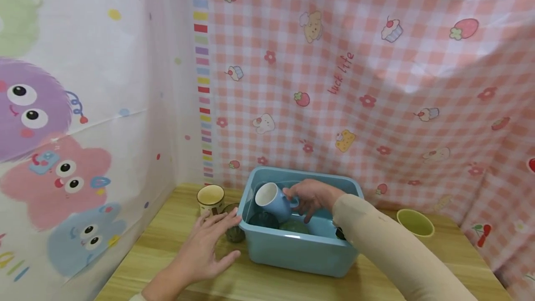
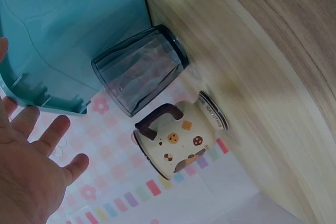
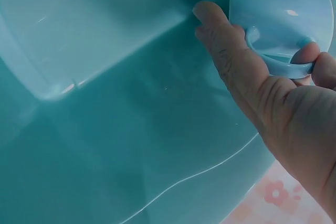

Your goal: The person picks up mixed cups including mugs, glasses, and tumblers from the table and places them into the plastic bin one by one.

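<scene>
**Operator:** What is the right hand doing?

**Technician:** It is pinching the handle of the blue mug with thumb and finger — the remaining fingers are extending loosely beside it.

**Operator:** Where is the mug sitting?

**Technician:** Just left of the right hand, inside the blue tub. It is leaning at a tilt, its white mouth facing up and away from that hand. Whether its base is touching anything cannot be told.

**Operator:** What is lying near it?

**Technician:** A dark vessel and a green vessel are resting in the tub, lower than the right hand and toward its left.

**Operator:** And the left hand?

**Technician:** It is holding nothing. Its fingers are spreading nearly straight, their tips reaching the tub's near-left corner — contact with the rim is not showing clearly.

**Operator:** Which items are standing around it?

**Technician:** A cream mug with a dark handle is standing just beyond its fingers. A smoked glass cup is standing between that mug and the tub, partly hidden by the fingers in the head view. To the right of the right forearm, a yellow-green cup is resting on the wooden table.
</scene>
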Available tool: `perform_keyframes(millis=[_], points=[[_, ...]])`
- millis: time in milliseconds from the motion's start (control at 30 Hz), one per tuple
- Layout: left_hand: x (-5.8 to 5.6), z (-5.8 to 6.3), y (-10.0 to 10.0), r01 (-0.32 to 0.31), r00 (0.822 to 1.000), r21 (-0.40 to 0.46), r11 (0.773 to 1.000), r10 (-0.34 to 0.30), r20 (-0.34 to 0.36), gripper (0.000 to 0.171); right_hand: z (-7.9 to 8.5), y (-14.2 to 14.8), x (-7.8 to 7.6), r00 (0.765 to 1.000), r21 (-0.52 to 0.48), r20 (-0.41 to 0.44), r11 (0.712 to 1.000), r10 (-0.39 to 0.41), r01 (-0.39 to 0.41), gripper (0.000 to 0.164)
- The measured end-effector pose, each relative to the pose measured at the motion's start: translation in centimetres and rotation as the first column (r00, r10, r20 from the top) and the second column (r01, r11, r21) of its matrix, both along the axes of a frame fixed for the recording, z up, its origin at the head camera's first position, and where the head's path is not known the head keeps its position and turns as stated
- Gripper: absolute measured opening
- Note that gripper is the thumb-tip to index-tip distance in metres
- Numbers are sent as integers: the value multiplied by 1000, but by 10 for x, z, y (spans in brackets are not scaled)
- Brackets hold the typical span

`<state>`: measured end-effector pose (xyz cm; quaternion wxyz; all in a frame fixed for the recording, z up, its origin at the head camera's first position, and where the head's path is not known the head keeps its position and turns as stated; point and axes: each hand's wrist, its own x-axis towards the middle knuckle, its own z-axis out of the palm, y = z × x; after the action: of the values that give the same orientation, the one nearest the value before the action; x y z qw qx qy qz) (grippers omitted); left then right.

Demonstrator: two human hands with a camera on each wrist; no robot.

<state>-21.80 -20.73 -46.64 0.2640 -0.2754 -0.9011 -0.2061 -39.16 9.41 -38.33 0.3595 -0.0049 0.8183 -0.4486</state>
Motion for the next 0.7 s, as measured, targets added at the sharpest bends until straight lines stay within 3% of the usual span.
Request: perform_keyframes(millis=[400,533,700], points=[[1,0,0,-8,1000,3,1000,8,5,76,-3,-2,3,1000,47,-2,999,3,-3,53],[2,-2,1,-9,1000,4,1000,9,3,76,-6,-1,5,1000,77,-4,997,16,-16,40],[1,-1,2,-9,1000,4,1000,9,0,76,1,3,11,991,204,-101,977,83,-61,32]])
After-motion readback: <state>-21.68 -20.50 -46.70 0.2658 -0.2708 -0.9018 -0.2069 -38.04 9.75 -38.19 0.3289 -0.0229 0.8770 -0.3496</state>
